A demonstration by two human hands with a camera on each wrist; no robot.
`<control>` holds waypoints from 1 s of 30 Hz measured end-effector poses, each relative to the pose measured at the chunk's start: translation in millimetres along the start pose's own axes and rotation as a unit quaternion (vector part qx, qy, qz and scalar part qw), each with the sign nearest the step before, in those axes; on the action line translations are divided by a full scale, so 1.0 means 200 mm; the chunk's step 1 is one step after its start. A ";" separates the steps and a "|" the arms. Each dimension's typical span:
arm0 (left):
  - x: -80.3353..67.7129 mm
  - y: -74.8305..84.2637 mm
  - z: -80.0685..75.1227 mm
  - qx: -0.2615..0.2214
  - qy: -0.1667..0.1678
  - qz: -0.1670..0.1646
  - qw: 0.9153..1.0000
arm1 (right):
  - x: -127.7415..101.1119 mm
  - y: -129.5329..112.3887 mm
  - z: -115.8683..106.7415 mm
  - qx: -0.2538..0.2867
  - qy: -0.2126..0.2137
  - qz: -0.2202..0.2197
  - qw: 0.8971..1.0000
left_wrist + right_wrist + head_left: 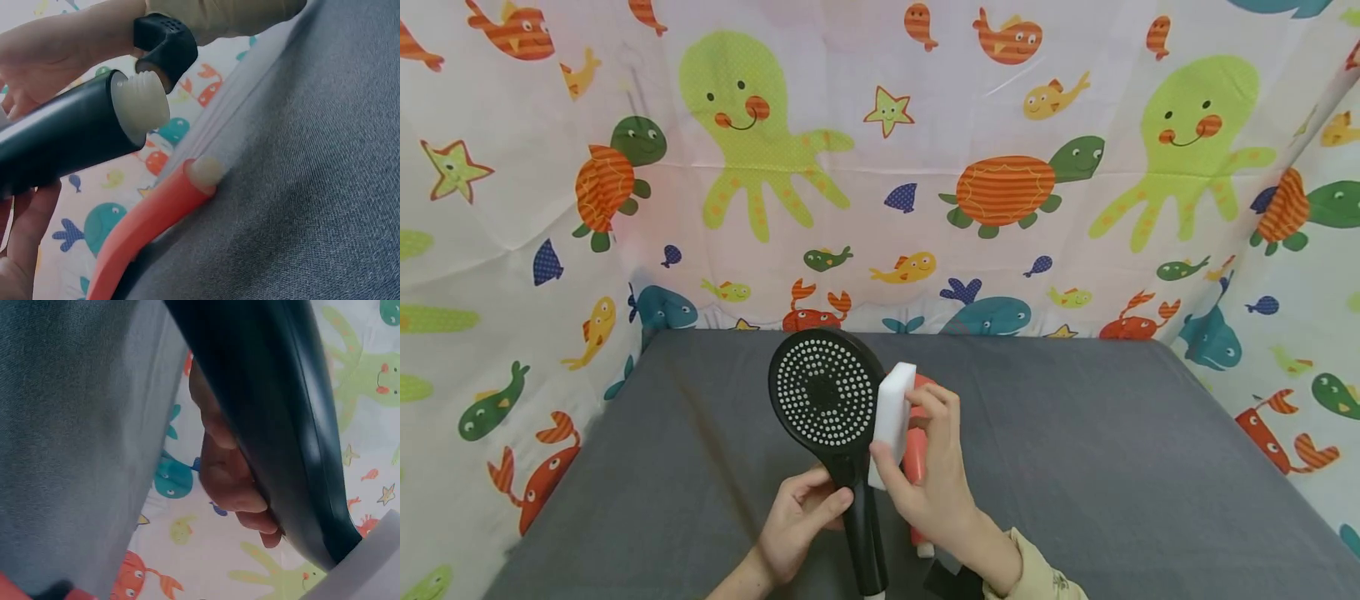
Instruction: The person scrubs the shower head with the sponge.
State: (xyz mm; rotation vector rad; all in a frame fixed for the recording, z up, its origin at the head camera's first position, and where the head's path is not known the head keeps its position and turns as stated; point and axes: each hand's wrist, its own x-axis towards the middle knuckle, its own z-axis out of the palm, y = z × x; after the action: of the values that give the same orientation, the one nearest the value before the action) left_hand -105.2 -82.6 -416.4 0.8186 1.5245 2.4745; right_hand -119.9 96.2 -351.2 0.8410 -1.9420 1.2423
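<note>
My left hand (801, 518) grips a black shower head (826, 392) at the neck, thumb across the front. Its round face of pale nozzles is turned toward the head camera. A white threaded end (147, 103) sticks out of the handle in the left wrist view. In my right hand (938, 471) a white sponge block (892, 417) is pinched between thumb and fingers, up against the right edge of the shower head. Left-hand fingers (231, 478) wrap behind the black handle (269, 419) in the right wrist view.
A red shower head (914, 457), partly hidden behind my right hand, rests on the grey cloth-covered table (1075, 450); its handle (150, 219) ends in a white connector. A black strap (172, 53) circles the right wrist. A curtain (865, 183) printed with sea animals surrounds the table.
</note>
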 end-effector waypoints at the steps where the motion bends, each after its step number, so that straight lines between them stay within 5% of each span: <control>1: 0.00 0.00 0.00 0.005 0.003 -0.004 1.000 | 0.00 0.00 0.00 0.003 -0.001 0.001 1.000; 6: 0.00 0.01 0.01 0.035 0.024 0.000 0.999 | -0.10 0.00 0.00 0.023 -0.063 -0.003 0.998; 13: 0.02 0.06 0.00 0.072 0.055 0.057 0.994 | -0.25 -0.03 0.00 -0.008 -0.175 -0.028 0.984; 19: 0.03 0.11 -0.01 0.079 0.077 0.040 0.993 | -0.33 -0.03 -0.01 -0.033 -0.233 -0.054 0.970; 23: 0.03 0.09 -0.03 0.074 0.076 0.014 0.994 | -0.35 -0.02 0.01 -0.022 -0.223 -0.044 0.973; 30: 0.01 0.06 0.00 0.061 0.009 -0.005 0.998 | -0.21 0.00 0.03 0.021 -0.124 -0.017 0.992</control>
State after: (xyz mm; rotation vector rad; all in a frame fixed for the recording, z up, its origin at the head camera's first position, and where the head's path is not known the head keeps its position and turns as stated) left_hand -105.7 -87.8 -405.3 0.8076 1.6956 2.4072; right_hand -97.8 97.1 -388.2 1.0899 -2.0921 1.2082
